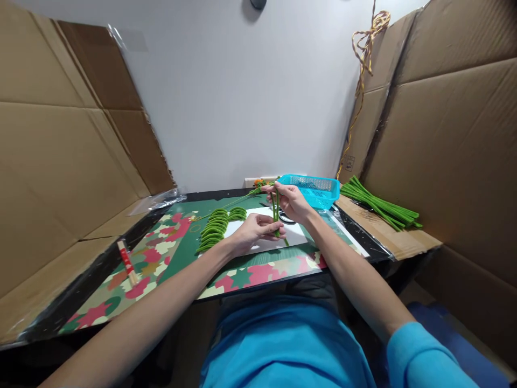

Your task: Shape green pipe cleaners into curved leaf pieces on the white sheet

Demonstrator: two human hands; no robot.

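Two green strands point(277, 207) stand over the table's point(214, 194) middle, the right hand point(291, 200) pinching their top, the left hand point(257, 230) their bottom. Leftward lie two groups of curved green pieces point(214, 228); one blue basket point(328, 201) sits near the back-right corner.

Blk table point(214, 194), camo mat point(177, 257) on top, mid-frame

White sheet point(298, 238) on mat, ctr. Curved green pcs point(214, 226) in rows, just L of ctr. Red-wrapped sticks point(127, 263) lower L, across mat edge. Blue basket point(329, 202) R of ctr, toward back. Cardbd point(422, 243) at R w/ green stem bundle point(379, 205) on it.
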